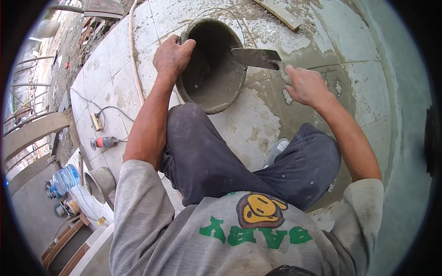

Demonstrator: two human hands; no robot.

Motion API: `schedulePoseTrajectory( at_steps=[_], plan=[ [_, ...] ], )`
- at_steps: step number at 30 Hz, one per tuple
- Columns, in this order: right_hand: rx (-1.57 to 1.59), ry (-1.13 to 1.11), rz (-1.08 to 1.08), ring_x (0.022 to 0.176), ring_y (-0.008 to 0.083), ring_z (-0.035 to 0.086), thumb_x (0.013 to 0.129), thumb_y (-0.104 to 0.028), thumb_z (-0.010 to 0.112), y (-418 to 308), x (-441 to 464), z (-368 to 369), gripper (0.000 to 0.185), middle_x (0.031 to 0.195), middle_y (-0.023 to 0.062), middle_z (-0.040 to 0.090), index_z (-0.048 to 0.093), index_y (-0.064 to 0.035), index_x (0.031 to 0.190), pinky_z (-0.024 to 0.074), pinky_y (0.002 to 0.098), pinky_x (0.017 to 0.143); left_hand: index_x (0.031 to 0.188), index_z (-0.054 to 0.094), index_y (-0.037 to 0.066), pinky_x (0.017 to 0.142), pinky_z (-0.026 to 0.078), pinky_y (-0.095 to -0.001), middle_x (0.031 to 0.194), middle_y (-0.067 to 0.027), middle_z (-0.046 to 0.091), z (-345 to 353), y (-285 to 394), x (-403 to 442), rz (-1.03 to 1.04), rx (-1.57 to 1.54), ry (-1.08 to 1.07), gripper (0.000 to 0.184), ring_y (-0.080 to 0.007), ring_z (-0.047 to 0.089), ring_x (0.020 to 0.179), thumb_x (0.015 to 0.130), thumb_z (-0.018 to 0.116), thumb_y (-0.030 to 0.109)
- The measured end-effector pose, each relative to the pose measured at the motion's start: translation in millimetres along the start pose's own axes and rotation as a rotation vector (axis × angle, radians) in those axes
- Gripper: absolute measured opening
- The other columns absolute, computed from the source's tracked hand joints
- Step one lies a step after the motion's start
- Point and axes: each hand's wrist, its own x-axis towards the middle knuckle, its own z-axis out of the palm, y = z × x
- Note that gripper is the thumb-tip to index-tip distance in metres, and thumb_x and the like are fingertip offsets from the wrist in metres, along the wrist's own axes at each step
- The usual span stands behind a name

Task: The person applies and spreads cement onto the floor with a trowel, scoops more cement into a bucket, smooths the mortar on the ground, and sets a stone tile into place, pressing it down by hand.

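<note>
Smeared tile floor (246, 112) here, left hand (173, 55) clamped on the bucket (223, 85), right hand (306, 85) gripping the trowel (255, 58)! Its handle (284, 76) is partly hidden, the corners black

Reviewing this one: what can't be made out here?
All in the head view:
- Trowel handle: mostly covered by the right hand.
- Wooden strip: far end cut off by the top edge.
- Shoe: partly hidden by the trousers.
- Red power tool: any lettering is too small to read.
</note>
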Motion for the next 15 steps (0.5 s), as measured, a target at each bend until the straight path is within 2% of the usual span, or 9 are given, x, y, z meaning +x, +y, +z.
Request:
schedulePoseTrajectory(
  at_steps=[3, 5, 6, 8, 9, 11, 14, 15],
  plan=[
    [-0.068, -0.018, -0.084, 0.09, 0.0311, 0.068, 0.087, -0.015, 0.055, -66, 68, -6, 0.023, 0.096, 0.0169, 0.067, 0.059, -0.0025, 0.106, 0.0553, 0.0415, 0.076, 0.093, 0.067, 0.004, 0.083, 0.048, -0.0466, 0.095, -0.0233, 0.068, -4, 6, -6, -0.019, -0.013, -0.039, 0.052, -0.0402, 0.064, 0.094, 0.073, 0.054, 0.05],
    [-0.072, 0.128, -0.116, 0.087, 0.0308, 0.068, 0.086, -0.014, 0.055, -92, 112, 17, 0.02, 0.094, 0.0172, 0.066, 0.056, -0.0027, 0.103, 0.056, 0.0398, 0.069, 0.093, 0.067, 0.004, 0.083, 0.048, -0.0468, 0.094, -0.0234, 0.068, -4, 7, -12, -0.057, -0.017, -0.067, 0.052, -0.04, 0.064, 0.094, 0.074, 0.054, 0.051],
    [-0.07, 0.129, -0.124, 0.087, 0.0308, 0.068, 0.086, -0.014, 0.055, -103, 131, 29, 0.02, 0.094, 0.0172, 0.066, 0.056, -0.0027, 0.103, 0.056, 0.0398, 0.069, 0.094, 0.067, 0.004, 0.082, 0.048, -0.0469, 0.094, -0.0234, 0.068, -3, 8, -15, -0.054, -0.018, -0.057, 0.053, -0.0401, 0.064, 0.094, 0.075, 0.054, 0.051],
    [-0.138, 0.18, 0.018, 0.095, 0.0261, 0.069, 0.089, -0.015, 0.054, -123, 159, 46, 0.022, 0.103, 0.0141, 0.068, 0.063, -0.0046, 0.106, 0.0581, 0.0469, 0.068, 0.095, 0.067, 0.004, 0.082, 0.049, -0.0473, 0.093, -0.0235, 0.068, -2, 10, -17, -0.038, -0.019, -0.04, 0.053, -0.0402, 0.065, 0.093, 0.076, 0.055, 0.052],
    [-0.133, 0.178, 0.02, 0.095, 0.0261, 0.069, 0.089, -0.015, 0.054, -131, 162, 50, 0.022, 0.103, 0.0141, 0.068, 0.063, -0.0046, 0.106, 0.0581, 0.0469, 0.068, 0.094, 0.067, 0.004, 0.082, 0.049, -0.0474, 0.091, -0.0233, 0.068, 0, 8, -18, -0.026, -0.026, -0.028, 0.053, -0.0408, 0.065, 0.091, 0.076, 0.054, 0.052],
    [-0.018, 0.036, 0.101, 0.095, 0.0268, 0.069, 0.088, -0.014, 0.057, -142, 161, 57, 0.023, 0.108, 0.0141, 0.068, 0.065, -0.003, 0.106, 0.0581, 0.0519, 0.062, 0.092, 0.065, 0.003, 0.081, 0.048, -0.0481, 0.09, -0.025, 0.067, 1, -1, -14, -0.025, -0.038, -0.036, 0.053, -0.0426, 0.064, 0.091, 0.077, 0.056, 0.054],
    [0.012, -0.038, 0.086, 0.096, 0.0278, 0.069, 0.086, -0.013, 0.06, -152, 152, 91, 0.022, 0.108, 0.0137, 0.068, 0.066, -0.0022, 0.105, 0.0584, 0.0528, 0.061, 0.09, 0.063, 0.002, 0.08, 0.047, -0.0486, 0.089, -0.0265, 0.066, 0, -7, -14, -0.031, -0.06, -0.046, 0.053, -0.0441, 0.062, 0.091, 0.077, 0.057, 0.054],
    [0.052, -0.077, 0.125, 0.097, 0.0287, 0.068, 0.085, -0.012, 0.061, -158, 145, 89, 0.025, 0.108, 0.0132, 0.068, 0.065, -0.0009, 0.107, 0.0595, 0.0498, 0.064, 0.089, 0.063, 0.002, 0.08, 0.047, -0.0484, 0.088, -0.0264, 0.066, -1, -9, -15, -0.024, -0.061, -0.051, 0.052, -0.0439, 0.062, 0.09, 0.077, 0.058, 0.053]
  ],
)
